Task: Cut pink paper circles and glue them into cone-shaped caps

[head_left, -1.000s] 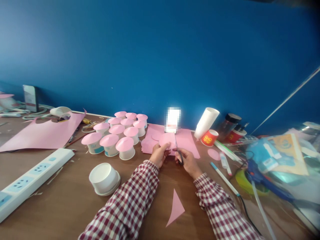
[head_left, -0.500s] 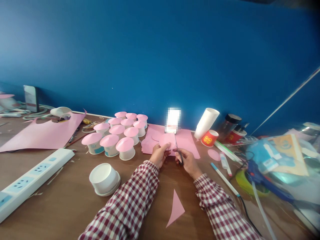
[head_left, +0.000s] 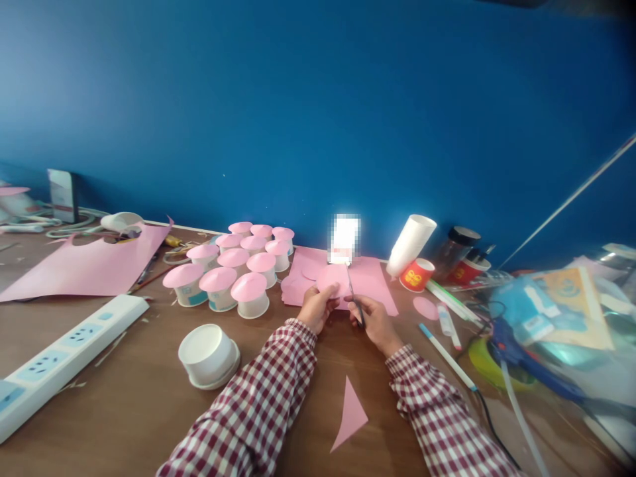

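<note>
My left hand (head_left: 319, 308) pinches a rounded piece of pink paper (head_left: 332, 281) at its lower edge. Around the handles of dark scissors (head_left: 361, 315) my right hand (head_left: 378, 323) is closed, and the blades lie along the right side of that piece. Beneath and behind both hands are larger pink sheets (head_left: 372, 281). Left of them, several white cups (head_left: 252, 306) stand in rows with pink paper discs (head_left: 248, 287) on top. A pink triangular scrap (head_left: 350, 414) lies on the table between my forearms.
An upturned white bowl (head_left: 206, 351) and a power strip (head_left: 74, 358) are at left. Stacked white cups (head_left: 411, 245) lean at the back beside a red cup (head_left: 416, 274). Farther right are a marker (head_left: 447, 356) and a blue glue gun (head_left: 536, 371). A bright phone (head_left: 344, 238) stands against the wall.
</note>
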`<act>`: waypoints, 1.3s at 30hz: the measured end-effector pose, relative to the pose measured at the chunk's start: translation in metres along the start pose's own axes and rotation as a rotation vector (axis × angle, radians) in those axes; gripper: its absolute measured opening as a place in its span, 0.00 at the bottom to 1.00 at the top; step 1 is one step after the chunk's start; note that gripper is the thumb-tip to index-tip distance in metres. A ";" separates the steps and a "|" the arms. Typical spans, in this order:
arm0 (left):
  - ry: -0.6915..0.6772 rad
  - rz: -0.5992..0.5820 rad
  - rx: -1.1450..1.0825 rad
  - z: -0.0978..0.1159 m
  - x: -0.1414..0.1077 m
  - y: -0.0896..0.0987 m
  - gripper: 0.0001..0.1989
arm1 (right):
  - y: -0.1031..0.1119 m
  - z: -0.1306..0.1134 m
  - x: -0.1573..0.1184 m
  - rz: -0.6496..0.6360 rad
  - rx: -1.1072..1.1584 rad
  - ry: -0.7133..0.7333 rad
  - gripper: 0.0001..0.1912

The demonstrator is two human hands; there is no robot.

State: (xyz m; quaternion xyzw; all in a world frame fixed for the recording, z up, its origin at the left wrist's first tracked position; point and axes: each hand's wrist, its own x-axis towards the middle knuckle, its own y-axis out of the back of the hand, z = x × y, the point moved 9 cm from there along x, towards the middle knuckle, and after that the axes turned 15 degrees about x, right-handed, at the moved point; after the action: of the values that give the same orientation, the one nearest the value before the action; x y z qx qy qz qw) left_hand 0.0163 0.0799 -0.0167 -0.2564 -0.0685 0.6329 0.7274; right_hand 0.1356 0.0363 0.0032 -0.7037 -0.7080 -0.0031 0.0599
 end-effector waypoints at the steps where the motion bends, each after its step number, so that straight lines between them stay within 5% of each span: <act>1: 0.000 0.001 0.000 0.000 0.000 0.000 0.10 | 0.000 0.000 0.000 0.000 -0.002 0.000 0.19; 39: 0.009 0.025 0.023 0.003 -0.003 0.000 0.11 | -0.003 -0.007 -0.001 0.001 -0.030 -0.001 0.21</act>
State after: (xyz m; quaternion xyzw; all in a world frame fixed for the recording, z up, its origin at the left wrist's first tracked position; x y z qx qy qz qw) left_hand 0.0147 0.0779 -0.0139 -0.2518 -0.0548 0.6415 0.7226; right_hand 0.1330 0.0344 0.0098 -0.7048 -0.7076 -0.0135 0.0489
